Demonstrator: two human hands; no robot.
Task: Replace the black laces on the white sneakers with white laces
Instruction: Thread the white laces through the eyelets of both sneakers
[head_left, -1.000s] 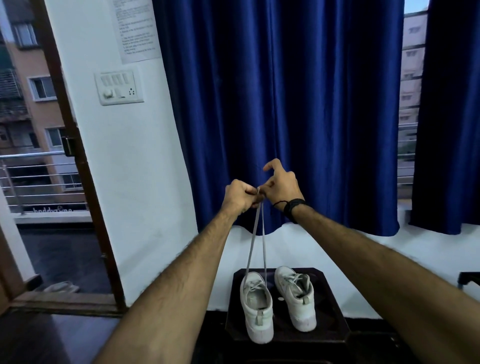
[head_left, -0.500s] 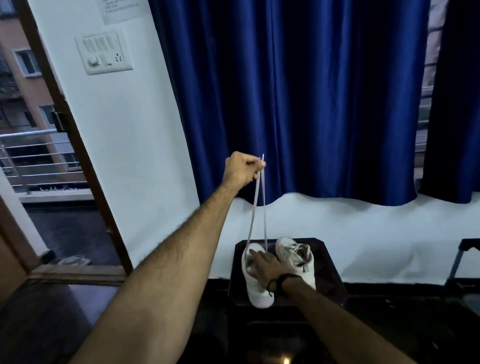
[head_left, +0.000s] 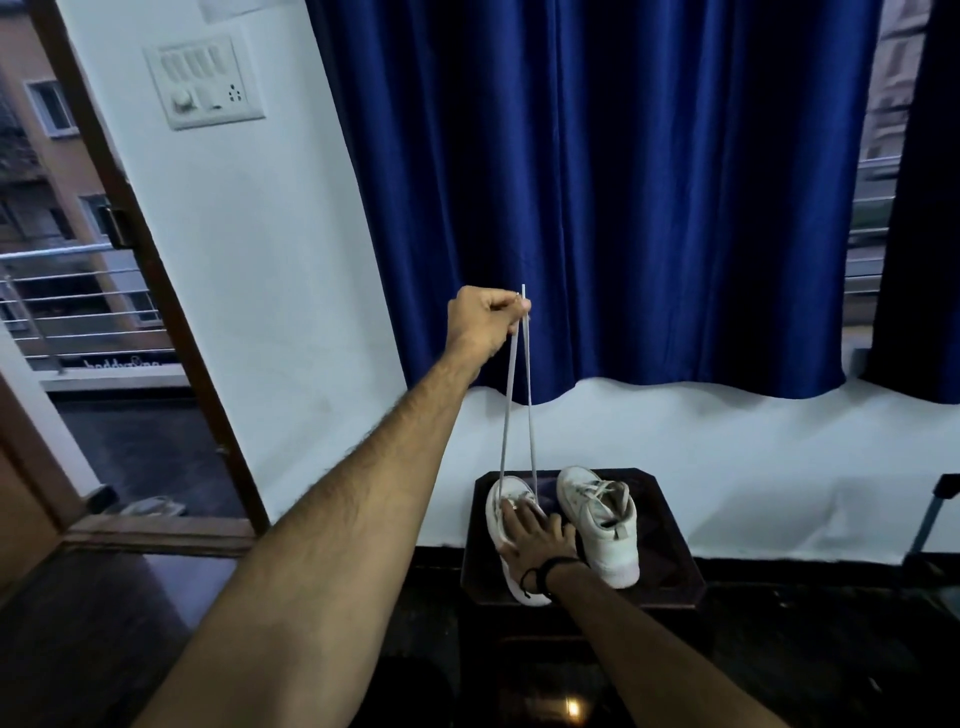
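Note:
Two white sneakers stand side by side on a small dark table (head_left: 670, 525). The left sneaker (head_left: 501, 501) has a white lace (head_left: 506, 410) whose two ends rise taut from its toe end. My left hand (head_left: 485, 317) is raised high and pinches both lace ends together. My right hand (head_left: 537, 543), with a dark band at the wrist, lies flat on top of the left sneaker and covers its middle. The right sneaker (head_left: 602, 519) stands free beside it with white laces in it.
A blue curtain (head_left: 597, 197) hangs behind the table over a white wall. An open doorway (head_left: 104, 312) to a balcony with a metal railing is at the left. A switch panel (head_left: 203, 83) sits on the wall. A dark frame (head_left: 935, 509) stands at the right edge.
One second ago both hands held the lace ends up high. My right hand let go and came down onto the left sneaker, where it stays. My left hand keeps the lace taut.

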